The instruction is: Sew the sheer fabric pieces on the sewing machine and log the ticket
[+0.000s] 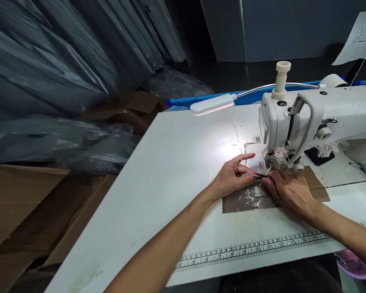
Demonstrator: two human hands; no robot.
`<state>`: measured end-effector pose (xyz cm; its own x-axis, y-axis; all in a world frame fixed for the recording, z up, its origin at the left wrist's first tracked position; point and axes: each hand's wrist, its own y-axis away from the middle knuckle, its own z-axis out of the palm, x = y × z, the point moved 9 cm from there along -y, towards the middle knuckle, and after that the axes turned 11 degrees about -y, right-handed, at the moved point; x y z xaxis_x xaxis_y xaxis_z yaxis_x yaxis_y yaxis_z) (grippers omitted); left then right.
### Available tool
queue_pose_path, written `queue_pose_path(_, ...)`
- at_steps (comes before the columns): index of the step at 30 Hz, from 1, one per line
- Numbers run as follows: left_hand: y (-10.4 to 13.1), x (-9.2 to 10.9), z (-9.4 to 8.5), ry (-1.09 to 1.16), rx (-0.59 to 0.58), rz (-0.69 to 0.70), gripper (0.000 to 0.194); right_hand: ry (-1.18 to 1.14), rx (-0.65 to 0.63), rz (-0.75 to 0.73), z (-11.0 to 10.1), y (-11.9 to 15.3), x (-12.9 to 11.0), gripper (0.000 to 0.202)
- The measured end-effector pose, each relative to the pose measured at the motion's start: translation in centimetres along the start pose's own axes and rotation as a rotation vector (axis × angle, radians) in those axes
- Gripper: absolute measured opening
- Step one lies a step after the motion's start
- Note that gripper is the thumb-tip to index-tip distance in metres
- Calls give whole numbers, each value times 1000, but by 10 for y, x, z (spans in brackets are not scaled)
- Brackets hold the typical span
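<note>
Head view, right of centre, showed the right hand (294,193) gripping dark snips (261,176) lengthwise, leftward to the left hand (229,178), which pinched sheer material (246,175).

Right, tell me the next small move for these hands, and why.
I'd probably make one small snip: the right hand holds what look like dark-bladed snips, their tips right by the left hand, which seems to pinch thin pale material. The exact cutting spot is too small to make out.

Sewing workshop (white sewing machine (343,108) here).
</note>
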<state>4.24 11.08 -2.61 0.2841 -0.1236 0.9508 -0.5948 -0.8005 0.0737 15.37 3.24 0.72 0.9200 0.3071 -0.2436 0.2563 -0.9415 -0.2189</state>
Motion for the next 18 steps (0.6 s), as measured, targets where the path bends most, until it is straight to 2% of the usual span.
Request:
queue_pose_path(9,0,-1,-1,-1,26,5,70,-66,-68,123,2,-5,1,31)
queue_pose_path(18,1,1,-1,-20,22,-10,77,-88,10,150,1,-2,1,34)
